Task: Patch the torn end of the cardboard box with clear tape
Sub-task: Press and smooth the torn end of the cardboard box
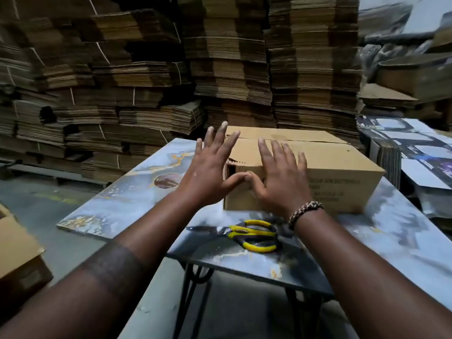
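As both hands spread flat with fingers splayed and thumb tips touching, a person reaches over a cardboard box (318,167) on a marbled blue-grey table (127,201). The left hand (210,172) is raised at the box's torn left end (232,165), where ragged corrugated edges show; whether it touches the cardboard cannot be told. The right hand (281,182), a braided bracelet (304,212) on its wrist, covers the near face and grips nothing. Yellow-handled scissors (247,234) lie on the table just before the box. Flattened cardboard stacks (146,81) fill the background.
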{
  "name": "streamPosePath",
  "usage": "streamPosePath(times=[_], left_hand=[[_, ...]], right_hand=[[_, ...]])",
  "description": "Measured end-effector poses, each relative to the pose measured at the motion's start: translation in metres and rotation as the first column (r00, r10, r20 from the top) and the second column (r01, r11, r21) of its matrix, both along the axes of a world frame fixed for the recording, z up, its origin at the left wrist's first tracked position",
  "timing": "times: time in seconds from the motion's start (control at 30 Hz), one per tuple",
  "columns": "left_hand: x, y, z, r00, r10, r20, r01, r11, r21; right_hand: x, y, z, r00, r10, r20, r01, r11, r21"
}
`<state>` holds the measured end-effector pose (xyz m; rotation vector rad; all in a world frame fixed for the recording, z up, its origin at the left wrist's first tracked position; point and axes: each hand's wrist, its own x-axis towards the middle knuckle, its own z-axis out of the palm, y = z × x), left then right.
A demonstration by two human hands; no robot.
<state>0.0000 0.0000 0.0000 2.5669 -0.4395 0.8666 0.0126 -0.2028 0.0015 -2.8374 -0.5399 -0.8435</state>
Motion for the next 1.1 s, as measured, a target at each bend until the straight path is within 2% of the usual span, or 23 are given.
streamPosePath(times=[0.13,0.3,0.6,0.7,0.87,1.1], left_hand=[[-0.011,0.016,-0.021,0.99,-0.094,-0.1,0.073,0.978,-0.194],[-0.009,0.025,-0.043,0.973,-0.173,-0.15,0.095,0.9,-0.425],[0.015,0.026,-0.046,0.967,-0.242,-0.081,0.185,0.882,-0.433],[0.022,0.026,-0.045,0.964,-0.265,-0.035,0.218,0.854,-0.472],[0.031,0.021,-0.043,0.969,-0.232,0.082,0.232,0.753,-0.616],[0.042,0.016,-0.052,0.963,-0.182,0.199,0.267,0.75,-0.605]], right_hand=[[-0.014,0.0,-0.017,0.999,0.037,-0.034,-0.038,0.999,-0.025],[-0.015,0.005,-0.029,0.997,0.074,-0.002,-0.074,0.997,0.013],[0.006,0.018,-0.043,0.98,0.095,0.173,-0.123,0.979,0.163],[0.015,0.03,-0.039,0.965,0.11,0.237,-0.179,0.94,0.291],[0.024,0.048,-0.035,0.963,-0.004,0.27,-0.142,0.843,0.519],[0.033,0.052,-0.045,0.926,-0.047,0.375,-0.175,0.827,0.534]])
